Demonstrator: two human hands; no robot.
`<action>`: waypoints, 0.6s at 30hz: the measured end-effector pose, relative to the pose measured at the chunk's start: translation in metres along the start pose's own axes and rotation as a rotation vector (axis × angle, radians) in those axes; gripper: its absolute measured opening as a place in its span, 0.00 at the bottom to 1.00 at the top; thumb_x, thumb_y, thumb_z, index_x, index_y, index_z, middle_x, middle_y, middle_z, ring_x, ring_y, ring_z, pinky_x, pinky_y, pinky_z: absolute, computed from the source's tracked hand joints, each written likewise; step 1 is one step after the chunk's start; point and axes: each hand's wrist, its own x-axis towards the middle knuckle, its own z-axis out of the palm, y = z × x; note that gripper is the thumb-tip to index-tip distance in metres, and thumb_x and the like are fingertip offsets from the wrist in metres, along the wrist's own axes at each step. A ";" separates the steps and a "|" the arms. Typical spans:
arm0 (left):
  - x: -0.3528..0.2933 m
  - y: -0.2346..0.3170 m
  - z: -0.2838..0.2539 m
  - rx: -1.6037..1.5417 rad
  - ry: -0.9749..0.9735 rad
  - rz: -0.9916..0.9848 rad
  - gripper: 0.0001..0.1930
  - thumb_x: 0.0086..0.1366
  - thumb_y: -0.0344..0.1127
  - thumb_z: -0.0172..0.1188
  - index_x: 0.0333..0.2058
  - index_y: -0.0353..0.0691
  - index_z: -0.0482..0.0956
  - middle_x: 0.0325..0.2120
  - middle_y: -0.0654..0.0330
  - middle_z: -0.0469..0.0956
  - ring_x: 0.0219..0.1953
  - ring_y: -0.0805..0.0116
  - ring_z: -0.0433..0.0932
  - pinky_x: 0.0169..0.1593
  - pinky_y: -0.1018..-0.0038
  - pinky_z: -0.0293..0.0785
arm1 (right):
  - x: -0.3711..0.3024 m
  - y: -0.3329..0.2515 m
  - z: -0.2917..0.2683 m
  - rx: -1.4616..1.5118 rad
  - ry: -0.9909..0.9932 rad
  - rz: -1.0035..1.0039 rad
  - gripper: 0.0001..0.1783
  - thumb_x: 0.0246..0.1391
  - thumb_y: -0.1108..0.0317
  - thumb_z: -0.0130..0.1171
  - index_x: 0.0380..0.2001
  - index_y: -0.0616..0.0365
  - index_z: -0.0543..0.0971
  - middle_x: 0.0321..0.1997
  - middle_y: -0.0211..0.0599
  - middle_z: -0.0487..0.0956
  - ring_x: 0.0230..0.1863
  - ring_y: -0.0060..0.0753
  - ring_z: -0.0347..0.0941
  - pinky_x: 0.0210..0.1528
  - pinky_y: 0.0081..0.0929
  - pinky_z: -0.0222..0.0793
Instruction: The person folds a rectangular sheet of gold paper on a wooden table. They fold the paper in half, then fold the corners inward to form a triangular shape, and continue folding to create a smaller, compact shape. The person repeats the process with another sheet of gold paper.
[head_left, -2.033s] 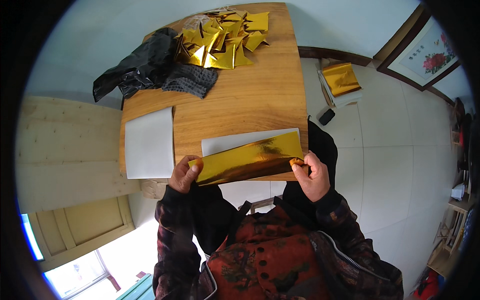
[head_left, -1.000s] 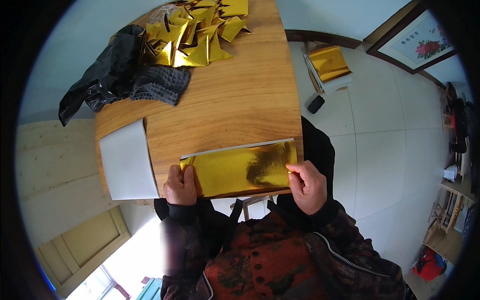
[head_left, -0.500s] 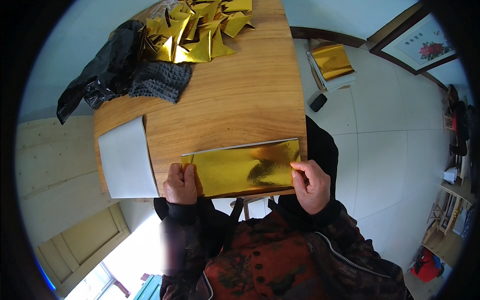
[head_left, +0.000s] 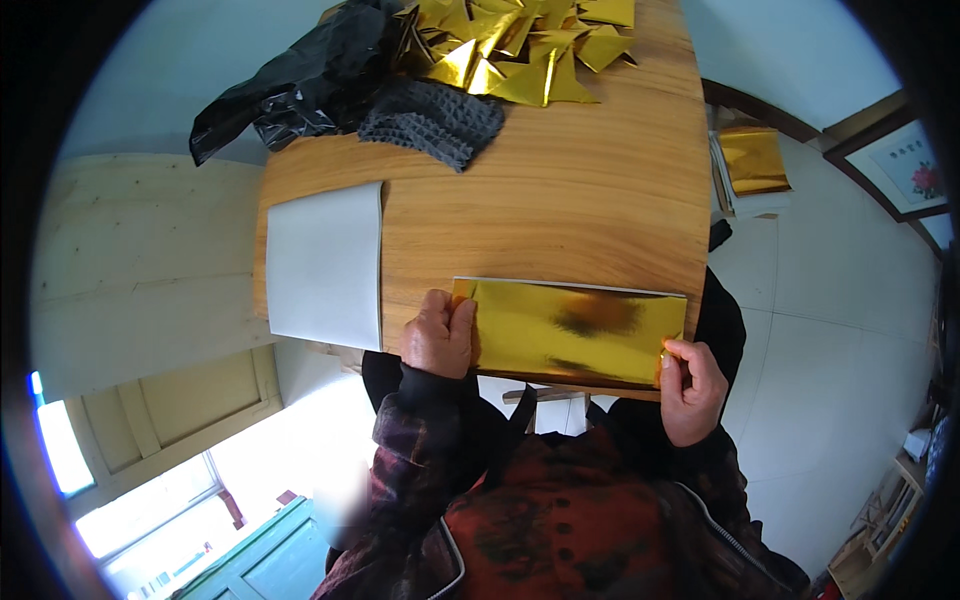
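A shiny gold foil paper sheet (head_left: 560,325), folded into a long strip with a thin white line along its far edge, lies at the table's front edge. My left hand (head_left: 438,333) pinches its left end, thumb on top. At the right end my right hand (head_left: 692,388) grips the near corner between thumb and curled fingers. Left of my left hand lies a folded sheet with its pale grey-white side up (head_left: 325,265). Farther back is a heap of folded gold foil pieces (head_left: 530,55) with pointed corners.
A black plastic bag (head_left: 310,75) and a dark grey textured cloth (head_left: 435,120) lie at the table's far left. On the floor to the right is a stack topped with gold paper (head_left: 755,160). The wooden table (head_left: 560,215) ends close to my body.
My view has swung, so table and things appear shifted to the right. Both hands still hold the gold sheet by its ends.
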 end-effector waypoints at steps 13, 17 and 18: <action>0.002 0.002 0.000 0.060 0.004 0.005 0.11 0.64 0.41 0.61 0.32 0.40 0.75 0.22 0.49 0.80 0.27 0.45 0.80 0.29 0.58 0.74 | 0.001 0.001 0.000 -0.018 0.007 -0.027 0.10 0.51 0.84 0.57 0.37 0.62 0.77 0.29 0.41 0.76 0.26 0.36 0.76 0.27 0.26 0.69; 0.003 0.005 0.000 0.132 0.029 0.050 0.10 0.65 0.36 0.61 0.32 0.34 0.74 0.21 0.50 0.80 0.23 0.58 0.81 0.27 0.70 0.74 | 0.001 0.000 0.000 0.007 0.002 0.004 0.10 0.51 0.84 0.57 0.37 0.62 0.77 0.29 0.42 0.76 0.26 0.36 0.75 0.27 0.25 0.69; 0.003 0.006 0.000 0.138 0.029 0.045 0.10 0.65 0.36 0.61 0.32 0.34 0.75 0.21 0.49 0.81 0.23 0.57 0.81 0.28 0.69 0.74 | 0.001 0.001 0.001 0.013 0.009 -0.002 0.10 0.51 0.84 0.57 0.37 0.62 0.77 0.29 0.42 0.76 0.26 0.36 0.75 0.27 0.25 0.69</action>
